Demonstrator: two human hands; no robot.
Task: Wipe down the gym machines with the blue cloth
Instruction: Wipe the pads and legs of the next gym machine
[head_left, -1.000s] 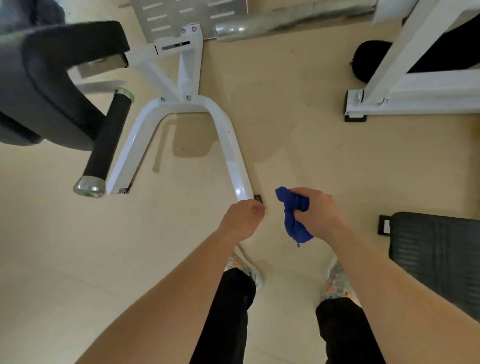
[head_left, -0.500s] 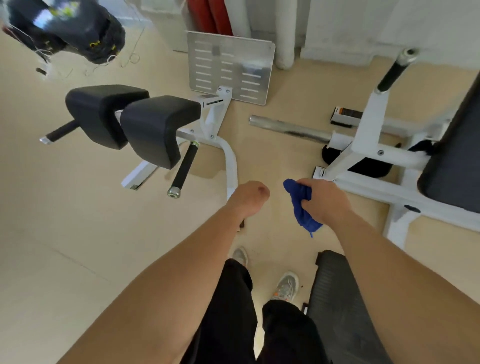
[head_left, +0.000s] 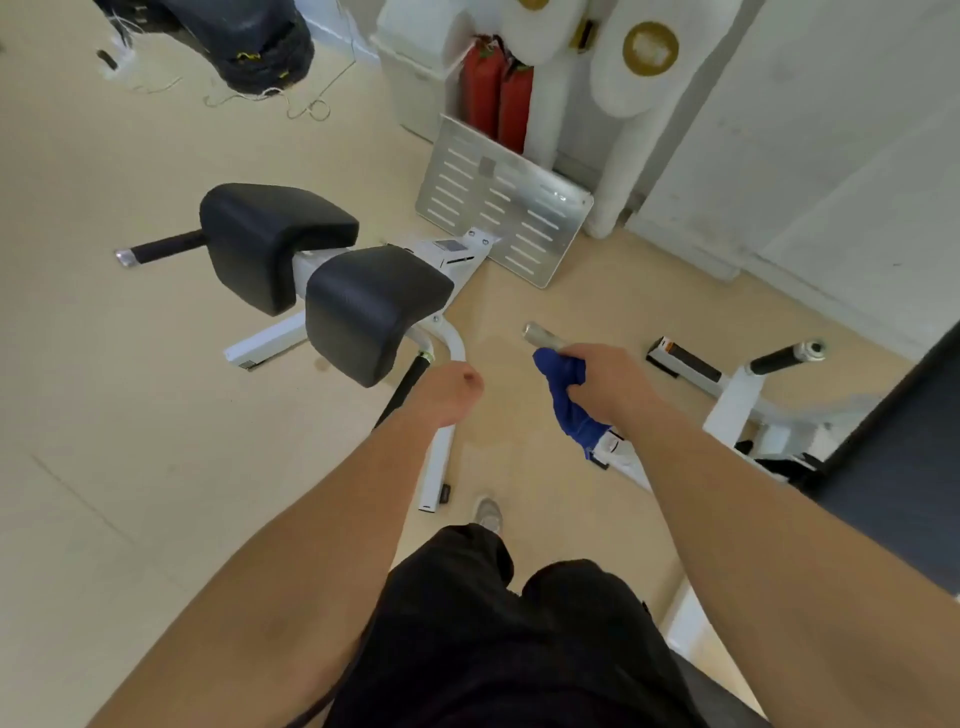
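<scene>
My right hand (head_left: 605, 387) grips the bunched blue cloth (head_left: 569, 402) in the air, above the floor between two machines. My left hand (head_left: 449, 392) is curled into a fist holding nothing, just right of a black handle (head_left: 402, 392). Ahead and to the left stands a white-framed machine (head_left: 441, 457) with two black pads (head_left: 371, 312), and behind it a slotted metal footplate (head_left: 501, 202). A second white machine (head_left: 737, 400) with a black grip stands at the right.
A metal bar (head_left: 543, 336) lies on the floor beyond the cloth. Two red cylinders (head_left: 496, 96) and white padding stand by the far wall. A black bag (head_left: 249, 39) and loose cords lie at the far left. A dark bench pad (head_left: 898, 467) fills the right edge.
The view has lifted from the floor toward the wall, so the padded machine now shows whole. Both hands have kept their poses, with the cloth still in the right one.
</scene>
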